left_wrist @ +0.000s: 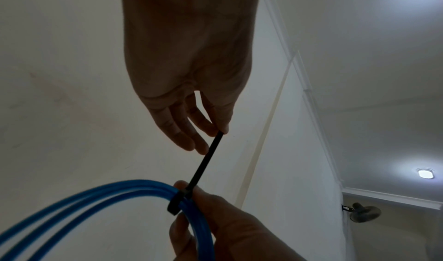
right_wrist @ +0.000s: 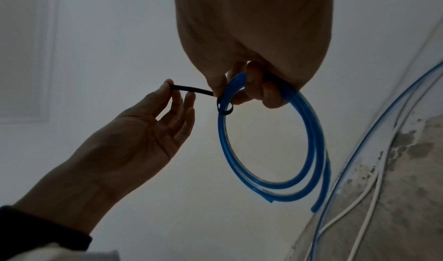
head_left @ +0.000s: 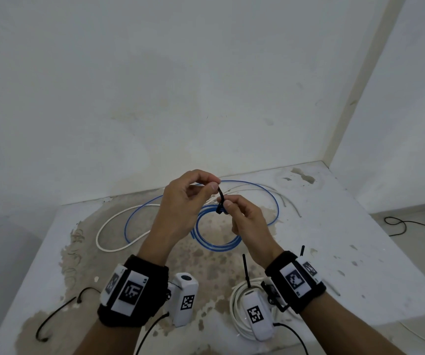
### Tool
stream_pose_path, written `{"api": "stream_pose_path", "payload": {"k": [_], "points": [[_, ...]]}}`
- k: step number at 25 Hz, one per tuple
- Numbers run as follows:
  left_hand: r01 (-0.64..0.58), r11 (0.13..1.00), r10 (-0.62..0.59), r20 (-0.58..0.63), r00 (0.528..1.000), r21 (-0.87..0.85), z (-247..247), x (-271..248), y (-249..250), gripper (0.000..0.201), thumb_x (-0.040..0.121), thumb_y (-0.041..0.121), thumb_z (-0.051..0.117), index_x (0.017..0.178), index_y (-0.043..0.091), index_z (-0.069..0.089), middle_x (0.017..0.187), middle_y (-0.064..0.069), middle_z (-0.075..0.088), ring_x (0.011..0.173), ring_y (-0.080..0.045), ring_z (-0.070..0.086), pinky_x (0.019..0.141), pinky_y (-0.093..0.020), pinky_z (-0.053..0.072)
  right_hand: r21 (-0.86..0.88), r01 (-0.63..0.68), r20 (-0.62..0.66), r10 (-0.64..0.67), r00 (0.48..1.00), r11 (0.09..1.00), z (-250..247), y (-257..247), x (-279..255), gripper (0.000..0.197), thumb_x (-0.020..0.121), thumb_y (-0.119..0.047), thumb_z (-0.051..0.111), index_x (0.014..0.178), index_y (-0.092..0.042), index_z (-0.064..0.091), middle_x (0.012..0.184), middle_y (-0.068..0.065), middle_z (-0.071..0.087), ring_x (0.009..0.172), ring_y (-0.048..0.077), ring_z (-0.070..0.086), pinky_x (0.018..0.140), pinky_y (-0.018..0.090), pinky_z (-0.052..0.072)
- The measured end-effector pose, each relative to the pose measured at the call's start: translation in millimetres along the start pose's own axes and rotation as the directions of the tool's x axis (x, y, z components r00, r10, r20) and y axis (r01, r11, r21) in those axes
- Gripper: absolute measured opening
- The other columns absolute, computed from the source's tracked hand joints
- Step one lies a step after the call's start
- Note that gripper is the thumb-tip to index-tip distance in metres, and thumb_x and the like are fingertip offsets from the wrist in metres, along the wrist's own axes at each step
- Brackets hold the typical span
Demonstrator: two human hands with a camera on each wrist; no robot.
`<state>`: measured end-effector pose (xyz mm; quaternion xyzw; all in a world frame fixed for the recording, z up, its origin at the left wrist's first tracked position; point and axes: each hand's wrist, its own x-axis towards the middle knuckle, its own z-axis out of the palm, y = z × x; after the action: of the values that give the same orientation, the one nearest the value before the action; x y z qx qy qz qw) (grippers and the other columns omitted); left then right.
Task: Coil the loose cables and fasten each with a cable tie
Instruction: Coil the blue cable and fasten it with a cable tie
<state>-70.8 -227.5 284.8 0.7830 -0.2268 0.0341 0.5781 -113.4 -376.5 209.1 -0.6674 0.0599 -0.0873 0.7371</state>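
A blue cable coil (head_left: 216,235) of a few turns hangs above the table. My right hand (head_left: 225,204) pinches it at the top, where a black cable tie (head_left: 220,198) loops around the strands. My left hand (head_left: 215,185) pinches the tie's free tail between thumb and fingertip, up and to the left of the loop. In the left wrist view the tie (left_wrist: 206,161) runs taut from my left hand (left_wrist: 221,131) down to the coil (left_wrist: 95,198). The right wrist view shows the tie's loop (right_wrist: 224,108) round the coil (right_wrist: 311,132), close under my right hand (right_wrist: 251,87).
A loose white cable (head_left: 108,226) and a loose blue cable (head_left: 265,188) lie on the stained table (head_left: 360,239). A white coil (head_left: 237,306) with a black tie (head_left: 246,270) sits near the front right. Spare black ties (head_left: 52,319) lie front left. A wall stands close behind.
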Motion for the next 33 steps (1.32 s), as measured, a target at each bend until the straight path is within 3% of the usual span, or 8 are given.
{"api": "stream_pose_path", "payload": {"k": [4,8,15,22,26,28,30,33], "points": [[0.009,1.0,-0.009,-0.003,1.0,-0.01,-3.0,0.6,-0.6,0.01,0.093,0.011,0.062,0.092,0.019,0.069,0.084,0.005,0.072,0.082,-0.013,0.072,0.079,-0.03,0.058,0.009,-0.008,0.056,0.008,0.998,1.0,-1.4,-2.0,1.1,0.018,0.102,-0.019,0.054,0.105,-0.015,0.072,0.089,0.001,0.072,0.053,0.015,0.034,0.05,0.026,0.032],[0.012,1.0,-0.011,0.013,1.0,-0.02,-3.4,1.3,-0.8,0.009,0.092,0.009,0.062,0.093,0.013,0.07,0.085,0.003,0.074,0.081,-0.013,0.072,0.079,-0.03,0.059,-0.019,0.001,0.075,0.0,0.997,1.0,-4.7,-4.1,-0.7,0.02,0.102,-0.019,0.055,0.109,-0.021,0.073,0.09,0.0,0.07,0.053,0.012,0.034,0.048,0.024,0.032],[-0.001,0.999,-0.001,-0.042,0.999,-0.043,9.6,-0.9,-1.7,0.008,0.092,0.009,0.062,0.092,0.012,0.07,0.084,0.005,0.074,0.078,-0.013,0.072,0.078,-0.032,0.059,-0.117,0.042,0.055,-0.036,0.998,0.992,-11.0,-0.7,1.5,0.021,0.103,-0.014,0.05,0.102,-0.008,0.07,0.08,-0.006,0.065,0.048,0.008,0.036,0.049,0.019,0.035],[-0.037,0.992,0.022,-0.124,0.992,-0.122,16.5,1.7,4.9,0.01,0.094,0.008,0.06,0.091,0.014,0.068,0.086,0.0,0.073,0.079,-0.011,0.07,0.073,-0.02,0.055,-0.088,0.053,0.139,-0.04,0.989,0.995,-21.1,-2.6,1.6,0.024,0.106,-0.015,0.047,0.11,-0.001,0.066,0.06,-0.022,0.057,0.052,0.011,0.028,0.051,0.018,0.031],[-0.006,0.99,0.004,-0.017,1.0,-0.137,11.3,7.5,1.4,0.01,0.092,0.009,0.062,0.093,0.016,0.069,0.087,0.005,0.074,0.084,-0.014,0.071,0.078,-0.027,0.056,-0.036,-0.018,0.103,0.022,0.994,0.999,-28.3,-4.8,6.7,0.024,0.106,-0.013,0.046,0.108,-0.001,0.066,0.059,-0.015,0.05,0.051,0.011,0.029,0.052,0.024,0.027],[0.01,0.994,-0.001,0.078,0.997,-0.113,10.3,5.2,-7.2,0.017,0.093,0.019,0.064,0.109,0.024,0.065,0.104,0.011,0.072,0.1,-0.009,0.067,0.088,-0.029,0.052,0.056,-0.084,0.098,0.079,0.992,0.995,-29.9,-5.1,10.3,0.025,0.106,-0.012,0.044,0.11,0.001,0.064,0.061,-0.005,0.04,0.051,0.013,0.026,0.055,0.033,0.02],[0.032,0.998,-0.023,0.156,0.987,-0.056,15.2,-2.4,-16.1,0.033,0.092,0.031,0.062,0.125,0.034,0.056,0.119,0.018,0.065,0.113,-0.003,0.06,0.097,-0.03,0.049,0.081,-0.106,0.114,0.096,0.989,0.991,-28.9,-7.3,12.3,0.026,0.106,-0.012,0.042,0.11,0.002,0.064,0.06,-0.001,0.033,0.051,0.014,0.023,0.054,0.035,0.018],[-0.034,0.999,0.031,0.118,0.993,0.024,24.2,-11.0,-26.8,0.018,0.095,0.025,0.059,0.111,0.029,0.067,0.11,0.013,0.068,0.108,-0.008,0.063,0.094,-0.041,0.051,0.031,-0.113,0.186,0.105,0.977,0.993,-28.1,-5.9,9.1,0.025,0.106,-0.014,0.042,0.102,-0.007,0.066,0.062,0.004,0.026,0.052,0.015,0.02,0.053,0.035,0.018]]}}
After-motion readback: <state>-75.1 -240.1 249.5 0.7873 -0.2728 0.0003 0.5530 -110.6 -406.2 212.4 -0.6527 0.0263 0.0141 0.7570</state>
